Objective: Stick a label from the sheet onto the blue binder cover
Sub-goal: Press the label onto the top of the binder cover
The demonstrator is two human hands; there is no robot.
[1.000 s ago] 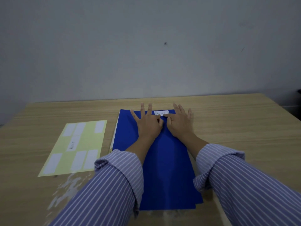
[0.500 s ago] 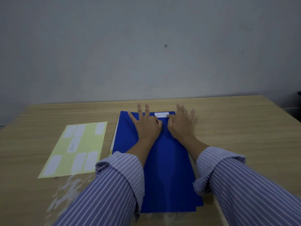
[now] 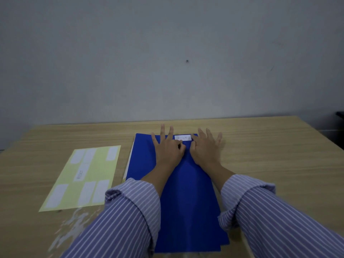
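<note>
Hands spread flat: left hand (image 3: 168, 148), right hand (image 3: 205, 148), flanking label (image 3: 183, 137) on blue binder cover (image 3: 186, 192), centre frame; best pressed outward, firmly.

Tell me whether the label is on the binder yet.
On. The white label lies flat on the blue binder cover near its far edge.

You have a light wood-grain table (image 3: 270, 155) running up to the wall at 12 o'clock. The blue binder (image 3: 186, 202) lies flat on it at the centre, its long side pointing toward 12. Just beside it, at 9 o'clock, the yellow label sheet (image 3: 100, 174) lies flat, apart from the binder, tilted slightly toward 1 o'clock.
</note>
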